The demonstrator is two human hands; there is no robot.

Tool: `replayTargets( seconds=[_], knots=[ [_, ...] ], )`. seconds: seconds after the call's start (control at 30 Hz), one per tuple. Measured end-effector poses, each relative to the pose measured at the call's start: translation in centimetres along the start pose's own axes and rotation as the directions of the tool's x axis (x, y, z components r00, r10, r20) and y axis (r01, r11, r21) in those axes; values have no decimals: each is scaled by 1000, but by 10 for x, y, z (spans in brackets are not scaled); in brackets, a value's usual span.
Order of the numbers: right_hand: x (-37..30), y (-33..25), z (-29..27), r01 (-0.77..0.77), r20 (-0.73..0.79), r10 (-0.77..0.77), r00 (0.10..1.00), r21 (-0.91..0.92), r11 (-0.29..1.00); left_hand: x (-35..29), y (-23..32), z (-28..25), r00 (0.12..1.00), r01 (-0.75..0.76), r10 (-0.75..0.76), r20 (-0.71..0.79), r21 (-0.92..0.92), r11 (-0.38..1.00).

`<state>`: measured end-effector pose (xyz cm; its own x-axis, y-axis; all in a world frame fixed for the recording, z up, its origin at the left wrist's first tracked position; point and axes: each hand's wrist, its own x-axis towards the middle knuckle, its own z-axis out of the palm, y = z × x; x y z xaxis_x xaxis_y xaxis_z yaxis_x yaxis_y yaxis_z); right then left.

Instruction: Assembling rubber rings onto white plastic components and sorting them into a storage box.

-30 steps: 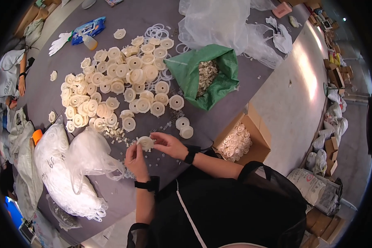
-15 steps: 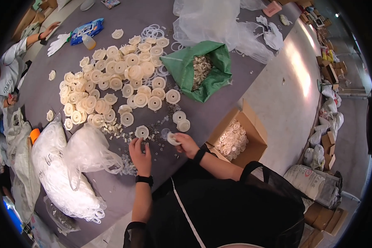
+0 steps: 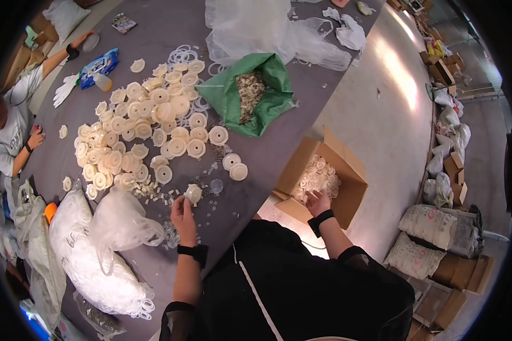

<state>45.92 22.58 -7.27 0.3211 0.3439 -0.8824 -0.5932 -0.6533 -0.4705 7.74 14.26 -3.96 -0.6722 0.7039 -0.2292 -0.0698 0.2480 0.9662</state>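
Note:
On the near side of the grey table my left hand [image 3: 184,220] pinches a cream round plastic part [image 3: 193,194], tilted up at its edge. Small clear rings, white bits and a clear disc [image 3: 217,186] lie around it. My right hand [image 3: 319,204] is over the mouth of a cardboard box [image 3: 350,196], fingers stretched toward the pale round parts [image 3: 320,177] inside. No separate piece shows in those fingers. Two cream discs [image 3: 238,171] lie together on the table between the hands and the green bag. A large pile of similar cream parts [image 3: 148,116] spreads beyond my left hand.
A green bag [image 3: 218,102] of small pieces stands open past the pile. Clear plastic bags [image 3: 99,250] of white rings lie at left. Another person [image 3: 17,122] sits at the far left, near blue wipes [image 3: 99,68]. Sacks [image 3: 424,227] and boxes line the right side.
My right hand has moved from the table to the box, and the round part it held is no longer distinct. My left hand has taken hold of the part before it. The view has shifted.

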Motion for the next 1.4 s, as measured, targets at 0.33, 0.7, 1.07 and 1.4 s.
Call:
replayTargets(
  seconds=[0.33, 0.7, 1.07, 1.4],
  knots=[
    [-128, 134, 138, 439, 798, 398, 453, -589, 679, -59, 15, -14, 969, 156, -144, 203, -43, 987],
    [-125, 178, 134, 312, 591, 542, 598, -794, 521, -97, -64, -103, 915, 141, 158, -370, 662, 736],
    [-156, 198, 145, 325, 567, 622, 540, -822, 468, -192, -143, -303, 283, 834, 321, -904, 397, 384],
    [-167, 207, 140, 316, 523, 663, 535, -852, 417, -179, -123, -250, 508, 362, 122, -852, 340, 868]
  ],
)
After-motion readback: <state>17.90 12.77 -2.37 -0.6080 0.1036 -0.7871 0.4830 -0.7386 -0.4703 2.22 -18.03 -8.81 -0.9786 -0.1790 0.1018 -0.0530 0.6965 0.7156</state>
